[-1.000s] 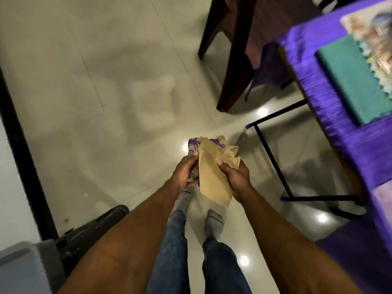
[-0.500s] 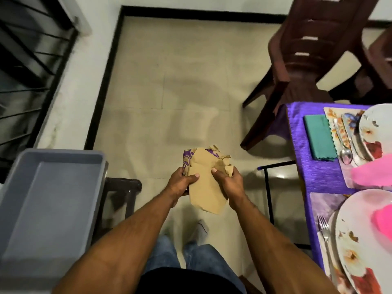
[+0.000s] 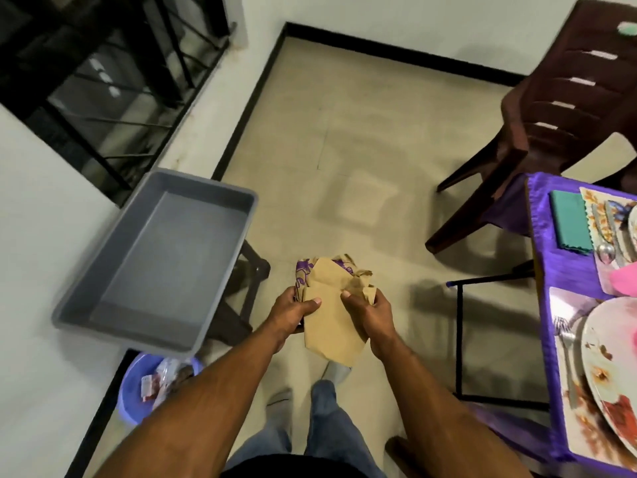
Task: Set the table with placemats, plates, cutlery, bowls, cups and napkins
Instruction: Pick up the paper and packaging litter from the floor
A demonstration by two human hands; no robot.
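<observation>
Both hands, left [image 3: 293,313] and right [image 3: 370,313], gripping one tan napkin [image 3: 331,326] over floor, one grey tray [image 3: 155,260] left, one chair [image 3: 558,115] far right, table [image 3: 541,243] right.

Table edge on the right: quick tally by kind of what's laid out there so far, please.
Plates: 2, one near, one far, cut off by the frame edge
Placemats: 2, near, far
Napkins: 1, teal
Forks: 1
Spoons: 1
Total: 7. The other cutlery by the far plate is too blurred to count.
</observation>
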